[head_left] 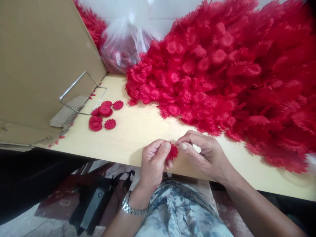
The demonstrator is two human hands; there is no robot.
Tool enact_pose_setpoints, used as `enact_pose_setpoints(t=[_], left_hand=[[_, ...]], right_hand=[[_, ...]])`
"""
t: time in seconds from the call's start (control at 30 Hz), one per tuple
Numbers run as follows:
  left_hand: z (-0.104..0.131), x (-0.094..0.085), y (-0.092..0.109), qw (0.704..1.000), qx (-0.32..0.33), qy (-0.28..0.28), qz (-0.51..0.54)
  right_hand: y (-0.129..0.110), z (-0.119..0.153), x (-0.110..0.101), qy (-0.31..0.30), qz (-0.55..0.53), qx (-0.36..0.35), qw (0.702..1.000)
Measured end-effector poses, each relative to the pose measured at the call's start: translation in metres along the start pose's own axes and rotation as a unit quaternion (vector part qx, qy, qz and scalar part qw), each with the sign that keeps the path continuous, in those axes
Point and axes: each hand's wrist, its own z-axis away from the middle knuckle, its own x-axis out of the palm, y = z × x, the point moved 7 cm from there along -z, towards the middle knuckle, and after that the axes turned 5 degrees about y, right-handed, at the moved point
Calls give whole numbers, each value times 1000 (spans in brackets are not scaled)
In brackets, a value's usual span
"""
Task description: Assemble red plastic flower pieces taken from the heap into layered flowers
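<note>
Near the table's front edge, my left hand pinches a small red piece with a toothed rim, like a fabric flower, between thumb and fingers. My right hand is just to its right, thumb and forefinger brought close together at the flower's edge. Whether those fingertips grip a petal or anything else is too small to make out. Several similar red flowers lie loose and stacked on the table to the left. A very large heap of them spreads across the back and right.
A bent metal wire frame stands by the cardboard box on the left, over a torn cardboard flap. Behind is a clear plastic bag with red contents. The pale tabletop ends just before my lap; a black bag sits below.
</note>
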Motion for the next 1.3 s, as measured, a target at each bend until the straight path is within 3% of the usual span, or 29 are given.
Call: enact_pose_setpoints(t=[0.17, 0.43, 0.63, 0.77, 0.87, 0.93, 1.03, 1.13, 1.3], left_hand=[[-1, -1, -4, 1000, -24, 18, 6], [-1, -6, 1, 996, 51, 49, -47], [0, -2, 2, 998, 57, 25, -28], [3, 2, -1, 999, 37, -27, -18], [6, 1, -5, 998, 20, -48, -26], [8, -6, -4, 999, 23, -21, -24], [4, -11, 6, 998, 39, -4, -44], [-13, -2, 25, 992, 78, -17, -97], [-58, 26, 59, 965, 178, -14, -194]], right_hand=[[4, 3, 1, 6, 7, 8, 1000], [4, 7, 2, 17, -6, 23, 1000], [-3, 3, 11, -11, -23, 1, 1000], [-1, 1, 11, -7, 5, 11, 1000], [6, 1, -1, 59, 42, 25, 997], [14, 2, -22, 163, 60, 36, 984], [21, 2, -60, 307, 145, 36, 940], [11, -15, -76, 292, 283, -41, 912], [-2, -44, -78, 226, 409, -137, 874]])
